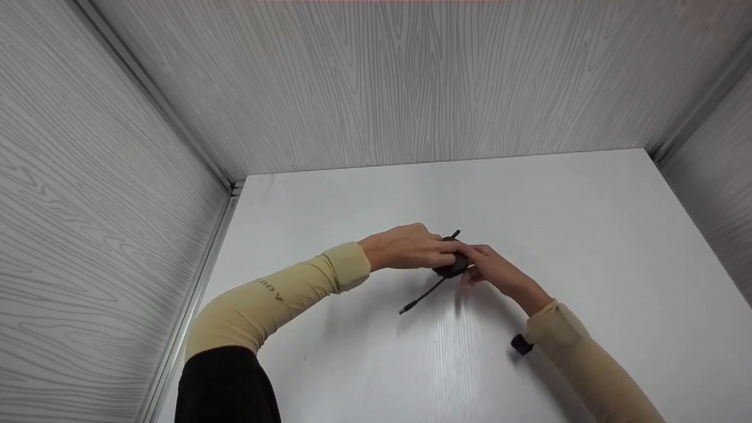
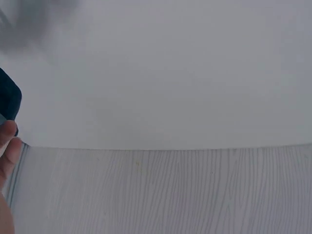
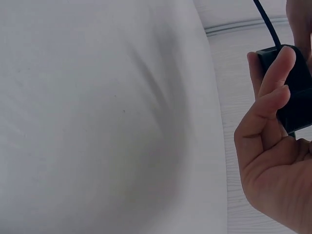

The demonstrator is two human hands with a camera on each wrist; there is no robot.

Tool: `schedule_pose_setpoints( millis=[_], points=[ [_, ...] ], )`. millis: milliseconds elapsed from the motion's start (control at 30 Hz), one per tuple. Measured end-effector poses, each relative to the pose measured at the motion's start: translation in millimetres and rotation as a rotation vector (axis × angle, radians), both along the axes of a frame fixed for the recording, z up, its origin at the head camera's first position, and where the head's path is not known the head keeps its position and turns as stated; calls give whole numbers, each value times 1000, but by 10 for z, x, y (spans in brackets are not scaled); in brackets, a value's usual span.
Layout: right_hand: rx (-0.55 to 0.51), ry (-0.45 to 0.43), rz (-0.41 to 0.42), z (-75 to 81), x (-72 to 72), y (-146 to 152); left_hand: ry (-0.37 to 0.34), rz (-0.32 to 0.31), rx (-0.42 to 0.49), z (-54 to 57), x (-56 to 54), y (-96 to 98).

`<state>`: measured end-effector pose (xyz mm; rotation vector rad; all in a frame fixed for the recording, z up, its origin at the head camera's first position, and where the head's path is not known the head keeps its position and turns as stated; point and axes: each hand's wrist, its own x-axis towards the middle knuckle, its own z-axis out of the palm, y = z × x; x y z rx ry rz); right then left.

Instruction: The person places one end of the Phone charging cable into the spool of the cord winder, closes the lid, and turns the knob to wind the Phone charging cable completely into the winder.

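Note:
Both hands meet over the white table around a small black case (image 1: 451, 269) with a thin cable. My left hand (image 1: 405, 245) grips it from the left, fingers bent over its top. From the right, my right hand (image 1: 498, 271) holds it, with fingers curled along its side in the right wrist view. The cable (image 3: 267, 22) leaves one face of the case. A plug (image 1: 408, 308) ends the cable at the lower left, and a short plug end (image 1: 457, 232) sticks out at the far side. Fingers hide much of the case.
A small black block (image 1: 521, 345) shows beside the right sleeve (image 1: 564, 335). The white tabletop (image 1: 352, 200) is bounded by a wood-grain back wall (image 1: 376, 88), a left wall (image 1: 88, 205) and a right wall (image 1: 717, 147).

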<state>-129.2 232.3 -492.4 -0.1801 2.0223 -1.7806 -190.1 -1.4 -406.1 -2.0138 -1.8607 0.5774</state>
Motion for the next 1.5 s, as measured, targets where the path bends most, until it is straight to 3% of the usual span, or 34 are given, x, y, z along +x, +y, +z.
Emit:
schedule_pose_setpoints(
  millis=[100,167,333,567,800,1000,1167,1300,1500],
  points=[
    [0,14,-46,-3,-3,-14,-153,117,32,-14,-7,65],
    [-5,16,-76,-4,-8,-32,-205,165,54,-19,-26,115],
    [-92,-20,-175,-26,27,-127,-204,223,117,-70,-88,200],
    [-358,-77,-355,-65,29,-349,-187,381,262,-295,-45,320],
    [-404,-116,-562,-129,-14,-569,-381,597,310,-352,42,428],
    [-423,-75,-704,-179,-57,-710,-529,763,377,-348,74,580],
    [-414,-19,-758,-201,-71,-724,-603,778,402,-351,60,667],
    [-391,-31,-732,-229,-67,-690,-647,785,391,-362,62,666],
    [-437,-87,-675,-261,-62,-609,-633,757,358,-331,64,667]
  ],
)
